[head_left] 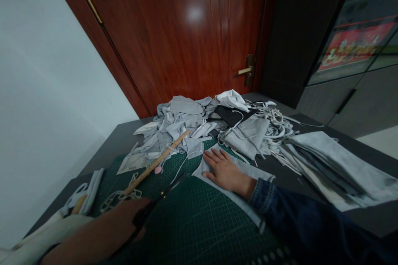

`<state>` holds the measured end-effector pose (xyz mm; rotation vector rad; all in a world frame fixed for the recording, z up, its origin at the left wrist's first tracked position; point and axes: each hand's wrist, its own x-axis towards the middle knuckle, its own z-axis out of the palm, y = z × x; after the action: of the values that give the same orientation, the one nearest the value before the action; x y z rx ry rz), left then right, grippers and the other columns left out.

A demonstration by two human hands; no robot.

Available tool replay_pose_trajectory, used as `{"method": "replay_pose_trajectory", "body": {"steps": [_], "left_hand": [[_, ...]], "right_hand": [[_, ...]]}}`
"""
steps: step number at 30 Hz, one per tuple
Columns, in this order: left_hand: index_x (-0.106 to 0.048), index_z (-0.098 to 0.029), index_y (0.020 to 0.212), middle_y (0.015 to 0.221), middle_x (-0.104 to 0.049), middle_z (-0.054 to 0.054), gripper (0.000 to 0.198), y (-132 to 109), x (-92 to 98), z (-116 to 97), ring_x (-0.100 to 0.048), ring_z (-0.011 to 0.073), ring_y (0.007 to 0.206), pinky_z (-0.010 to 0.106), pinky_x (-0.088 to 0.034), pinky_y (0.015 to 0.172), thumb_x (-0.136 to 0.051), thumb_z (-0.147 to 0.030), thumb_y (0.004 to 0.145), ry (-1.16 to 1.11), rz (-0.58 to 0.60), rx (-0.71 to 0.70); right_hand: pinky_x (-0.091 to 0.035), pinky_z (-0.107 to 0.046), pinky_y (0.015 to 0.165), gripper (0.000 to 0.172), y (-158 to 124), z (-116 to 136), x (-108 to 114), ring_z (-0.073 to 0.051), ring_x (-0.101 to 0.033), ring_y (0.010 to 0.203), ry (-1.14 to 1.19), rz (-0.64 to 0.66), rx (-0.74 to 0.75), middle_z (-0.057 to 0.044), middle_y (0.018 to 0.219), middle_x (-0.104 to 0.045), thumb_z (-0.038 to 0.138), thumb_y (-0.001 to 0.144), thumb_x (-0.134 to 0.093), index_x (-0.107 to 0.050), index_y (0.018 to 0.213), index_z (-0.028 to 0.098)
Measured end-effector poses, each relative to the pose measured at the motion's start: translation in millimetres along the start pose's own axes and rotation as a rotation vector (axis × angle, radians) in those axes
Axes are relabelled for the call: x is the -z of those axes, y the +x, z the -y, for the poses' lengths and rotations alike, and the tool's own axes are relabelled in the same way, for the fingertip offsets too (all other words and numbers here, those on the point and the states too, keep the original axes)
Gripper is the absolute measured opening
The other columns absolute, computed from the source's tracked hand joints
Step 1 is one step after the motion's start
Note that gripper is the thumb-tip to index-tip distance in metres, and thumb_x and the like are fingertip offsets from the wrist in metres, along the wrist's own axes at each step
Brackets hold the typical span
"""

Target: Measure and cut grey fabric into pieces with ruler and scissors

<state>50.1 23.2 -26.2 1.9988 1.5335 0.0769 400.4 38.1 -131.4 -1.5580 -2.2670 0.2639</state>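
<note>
My left hand (133, 215), reaching in from the lower left, is closed around the black handles of a pair of scissors (163, 194). The blades point up and right over the green cutting mat (199, 215), close to the left corner of a light grey fabric piece (248, 169). My right hand (222, 169), in a dark denim sleeve, lies flat on that piece with the fingers spread. Parts of the left fingers are dark and blurred. A wooden ruler (157, 163) lies slanted on the mat, left of the fabric.
Behind the mat is a heap of grey fabric scraps (183, 109) with a black piece (233, 115) and pale cords (276, 122). Folded grey cloth (338, 165) lies at the right. A tangled cord (118, 198) is by the ruler. A wooden door (186, 41) stands behind.
</note>
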Motion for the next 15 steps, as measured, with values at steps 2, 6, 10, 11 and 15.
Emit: {"method": "replay_pose_trajectory", "body": {"steps": [2,6,10,11,15], "left_hand": [[-0.077,-0.035,0.11,0.1,-0.079,0.004,0.041,-2.7,-6.0,-2.2,-0.074,0.0301,0.091,0.041,-0.053,0.085,-0.066,-0.023,0.071,0.135,0.076,0.012],[-0.069,-0.031,0.129,0.125,-0.074,0.01,0.058,-4.8,-22.3,-10.0,-0.07,0.0338,0.114,0.048,-0.049,0.101,-0.059,-0.018,0.074,0.388,0.092,0.074],[-0.061,-0.023,0.138,0.136,-0.069,0.013,0.058,-7.2,-34.8,-23.0,-0.066,0.0311,0.123,0.047,-0.048,0.107,-0.054,-0.015,0.08,0.492,0.128,0.095],[-0.058,-0.021,0.141,0.14,-0.066,0.014,0.059,-8.5,-37.1,-28.2,-0.065,0.0301,0.126,0.046,-0.048,0.108,-0.053,-0.014,0.082,0.502,0.141,0.097],[-0.053,-0.015,0.146,0.148,-0.06,0.017,0.06,-13.1,-46.4,-49.9,-0.06,0.0283,0.133,0.043,-0.046,0.112,-0.048,-0.011,0.087,0.56,0.185,0.117]], "right_hand": [[-0.013,-0.054,0.127,0.07,0.4,0.0,-0.2,-0.034,-0.025,0.156,0.002,0.005,-0.004,-0.011,0.167,-0.035,0.058,0.103,-0.049,-0.04,0.159,0.017],[-0.013,-0.055,0.127,0.071,1.1,-0.1,-0.4,-0.034,-0.025,0.156,0.004,0.014,-0.008,-0.011,0.167,-0.034,0.058,0.103,-0.048,-0.039,0.16,0.016],[-0.013,-0.056,0.127,0.072,1.5,-0.3,-0.7,-0.035,-0.025,0.155,0.001,0.018,-0.008,-0.012,0.167,-0.034,0.058,0.103,-0.048,-0.039,0.16,0.015],[-0.013,-0.056,0.127,0.072,1.7,-0.5,-1.1,-0.035,-0.025,0.155,0.001,0.018,-0.009,-0.012,0.167,-0.034,0.058,0.102,-0.048,-0.039,0.159,0.015],[-0.013,-0.056,0.127,0.071,2.7,-2.3,-4.0,-0.036,-0.025,0.155,0.013,0.012,-0.009,-0.011,0.167,-0.035,0.057,0.102,-0.049,-0.04,0.159,0.016]]}}
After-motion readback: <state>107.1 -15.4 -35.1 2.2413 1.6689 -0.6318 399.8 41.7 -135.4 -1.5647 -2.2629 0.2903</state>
